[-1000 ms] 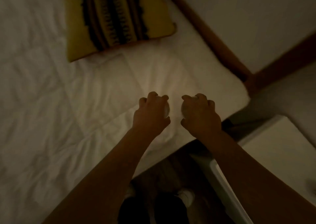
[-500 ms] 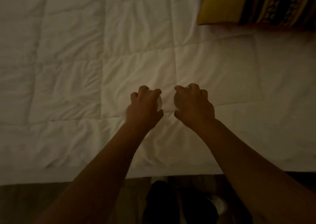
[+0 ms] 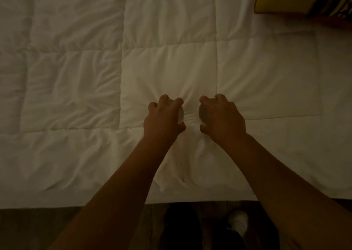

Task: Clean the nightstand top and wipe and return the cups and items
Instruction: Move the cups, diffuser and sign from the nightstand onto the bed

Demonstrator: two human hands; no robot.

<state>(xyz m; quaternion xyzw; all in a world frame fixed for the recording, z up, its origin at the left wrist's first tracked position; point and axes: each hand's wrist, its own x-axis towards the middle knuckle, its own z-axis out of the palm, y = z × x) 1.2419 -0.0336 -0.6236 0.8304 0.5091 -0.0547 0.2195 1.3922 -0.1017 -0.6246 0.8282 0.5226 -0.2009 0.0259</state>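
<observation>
In dim light my left hand (image 3: 163, 119) grips a pale cup (image 3: 180, 114) from above, its fingers curled over the rim. Beside it my right hand (image 3: 222, 117) grips a second pale cup (image 3: 202, 114) the same way. Both cups are down on the white quilted bedcover (image 3: 167, 68), which dents and wrinkles around them. A small gap separates the two cups. Most of each cup is hidden under the hand holding it. The nightstand is out of view.
A yellow cushion with dark stripes (image 3: 304, 0) lies at the far right corner of the bed. The bed's near edge (image 3: 95, 204) runs across the bottom, with dark wooden floor and my feet (image 3: 238, 221) below it.
The view swung left from the nightstand and wall onto the bed. Both hands carried the cups over the cover and lowered them onto it; the fabric now puckers around them.
</observation>
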